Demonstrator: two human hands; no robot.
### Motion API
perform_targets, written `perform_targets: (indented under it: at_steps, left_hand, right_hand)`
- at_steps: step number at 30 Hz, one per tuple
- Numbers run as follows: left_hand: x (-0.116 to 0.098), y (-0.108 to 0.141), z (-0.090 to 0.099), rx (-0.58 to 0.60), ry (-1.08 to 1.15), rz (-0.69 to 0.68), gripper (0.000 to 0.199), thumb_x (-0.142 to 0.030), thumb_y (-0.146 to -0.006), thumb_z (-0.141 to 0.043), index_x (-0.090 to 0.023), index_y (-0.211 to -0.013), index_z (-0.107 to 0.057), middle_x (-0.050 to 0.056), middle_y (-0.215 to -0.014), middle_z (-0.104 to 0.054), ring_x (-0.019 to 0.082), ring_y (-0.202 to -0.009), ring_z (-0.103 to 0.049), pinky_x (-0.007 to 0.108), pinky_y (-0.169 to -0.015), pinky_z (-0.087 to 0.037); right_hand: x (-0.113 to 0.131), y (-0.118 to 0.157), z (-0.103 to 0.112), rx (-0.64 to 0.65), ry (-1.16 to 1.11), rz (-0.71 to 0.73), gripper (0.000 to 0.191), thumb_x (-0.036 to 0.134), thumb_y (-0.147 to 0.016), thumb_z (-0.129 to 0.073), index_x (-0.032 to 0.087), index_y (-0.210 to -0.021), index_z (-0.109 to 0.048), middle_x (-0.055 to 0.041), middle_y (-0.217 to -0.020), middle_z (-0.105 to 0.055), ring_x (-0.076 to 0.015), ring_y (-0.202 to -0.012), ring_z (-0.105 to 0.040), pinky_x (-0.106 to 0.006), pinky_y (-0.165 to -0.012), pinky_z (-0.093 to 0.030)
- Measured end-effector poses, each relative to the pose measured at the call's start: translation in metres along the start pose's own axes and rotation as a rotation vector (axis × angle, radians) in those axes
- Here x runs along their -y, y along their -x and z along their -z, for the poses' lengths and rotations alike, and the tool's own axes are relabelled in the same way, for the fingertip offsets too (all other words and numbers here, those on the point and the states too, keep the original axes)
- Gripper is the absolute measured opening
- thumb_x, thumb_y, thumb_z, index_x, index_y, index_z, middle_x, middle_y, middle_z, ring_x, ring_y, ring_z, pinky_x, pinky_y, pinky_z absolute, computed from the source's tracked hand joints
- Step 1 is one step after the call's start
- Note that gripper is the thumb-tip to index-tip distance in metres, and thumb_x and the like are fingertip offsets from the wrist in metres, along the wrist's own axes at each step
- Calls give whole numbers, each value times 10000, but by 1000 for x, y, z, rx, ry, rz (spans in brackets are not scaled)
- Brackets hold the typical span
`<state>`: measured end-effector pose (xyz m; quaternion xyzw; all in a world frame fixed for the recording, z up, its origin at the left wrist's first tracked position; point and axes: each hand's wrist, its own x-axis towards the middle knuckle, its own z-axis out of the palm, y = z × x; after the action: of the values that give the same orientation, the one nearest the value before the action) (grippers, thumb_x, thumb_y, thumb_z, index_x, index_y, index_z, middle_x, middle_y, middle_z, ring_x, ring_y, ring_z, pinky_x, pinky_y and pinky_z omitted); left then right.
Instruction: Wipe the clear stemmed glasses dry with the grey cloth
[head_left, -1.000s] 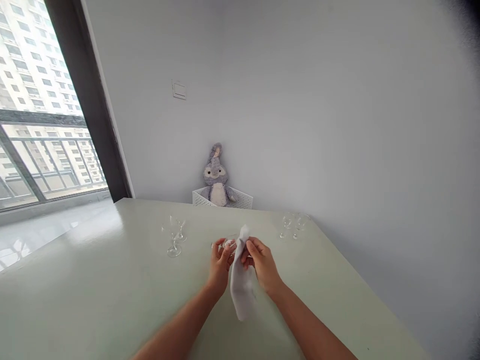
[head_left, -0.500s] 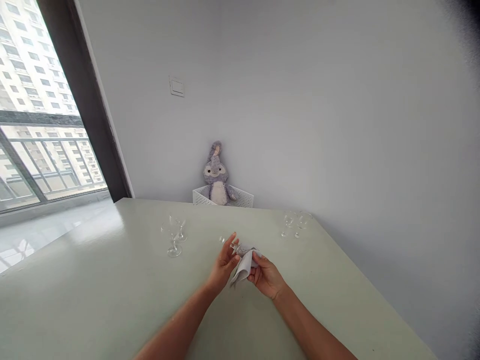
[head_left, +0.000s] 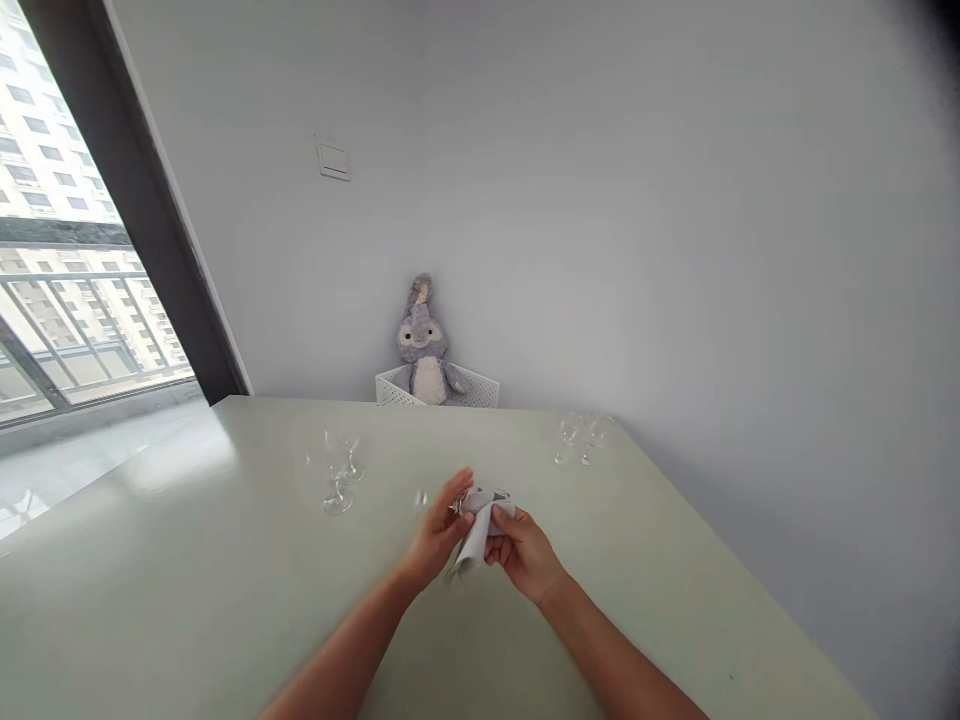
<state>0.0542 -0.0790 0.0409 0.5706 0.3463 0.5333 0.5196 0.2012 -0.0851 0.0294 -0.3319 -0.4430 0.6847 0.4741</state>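
Just beyond the middle of the pale green table, my left hand (head_left: 441, 525) is closed around the base end of a clear glass, which lies on its side in the air. My right hand (head_left: 525, 550) pinches a light grey cloth (head_left: 475, 543) against the bowl of that glass. The cloth covers much of the bowl and hangs down between my hands. Several stemmed glasses stand on the table, some at the left (head_left: 338, 498) and others at the back right (head_left: 568, 436).
The table (head_left: 225, 560) spreads out on both sides of my arms. Behind its far edge a grey plush toy (head_left: 429, 372) sits in a white perforated basket (head_left: 480, 391) against the wall. A window with a dark frame (head_left: 150, 190) is at the left.
The view has turned slightly, so the background sits a little further left and higher. Both hands still hold the glass and cloth; the cloth has shifted and now hangs in a narrower fold.
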Motion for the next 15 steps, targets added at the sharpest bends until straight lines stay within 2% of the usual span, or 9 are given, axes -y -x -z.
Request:
perform_targets:
  at_steps: [2, 3, 5, 7, 9, 10, 12, 15]
  left_hand:
    - [-5, 1, 0, 69, -12, -46, 400, -350, -708, -590, -225, -1087, -564, 86, -1181, -511, 207, -1007, -502, 304, -845, -420]
    - [-5, 2, 1, 72, -7, -39, 401, -348, -707, -592, -220, -1086, -565, 91, -1157, -527, 207, -989, -509, 307, -832, -428]
    - [-4, 1, 3, 29, 21, 36, 472, -370, -714, -580, -222, -1156, -505, 85, -1013, -591, 186, -860, -555, 312, -746, -465]
    - [0, -1, 5, -19, 45, 159, 529, -427, -737, -530, -216, -1213, -438, 42, -799, -610, 147, -661, -563, 299, -611, -484]
    - [4, -2, 6, -43, 31, 261, 518, -492, -764, -446, -184, -1180, -468, 4, -641, -564, 123, -530, -529, 279, -519, -470]
    - [5, -2, 6, -47, 21, 275, 513, -509, -768, -424, -168, -1143, -501, 1, -620, -551, 121, -518, -526, 276, -513, -467]
    - [4, -1, 4, -27, 24, 223, 498, -492, -754, -459, -168, -1127, -518, 16, -676, -571, 127, -570, -546, 273, -557, -473]
    - [-2, 1, 0, 57, 49, 72, 515, -385, -706, -578, -198, -1178, -485, 48, -813, -600, 136, -673, -559, 272, -649, -470]
  right_hand:
    - [1, 1, 1, 6, -151, -55, 305, 470, -723, -559, 172, -788, -567, 7, -581, -568, -102, -442, -505, -213, -416, -386]
    - [1, 2, 1, 24, -139, -56, 304, 464, -722, -564, 173, -808, -568, 4, -589, -573, -108, -454, -517, -218, -421, -396]
    - [2, 5, 0, 73, 34, -6, 294, 446, -716, -578, 175, -831, -581, -12, -624, -598, -140, -519, -559, -252, -468, -431]
    - [2, 8, -2, 101, 312, 114, 252, 419, -691, -611, 185, -784, -606, -24, -668, -619, -171, -626, -583, -289, -564, -454]
    - [2, 9, -3, 69, 522, 235, 205, 394, -655, -649, 194, -684, -613, -20, -676, -622, -180, -694, -574, -293, -636, -446]
    - [2, 8, -4, 35, 548, 258, 204, 391, -646, -657, 194, -648, -604, -15, -646, -616, -176, -678, -570, -287, -630, -442]
    - [3, 5, -3, -40, 415, 210, 231, 413, -670, -630, 187, -660, -585, -5, -574, -593, -158, -574, -559, -268, -546, -432]
    - [4, 1, 0, -83, 25, 57, 291, 465, -735, -538, 176, -758, -560, 11, -548, -566, -115, -423, -498, -232, -415, -382]
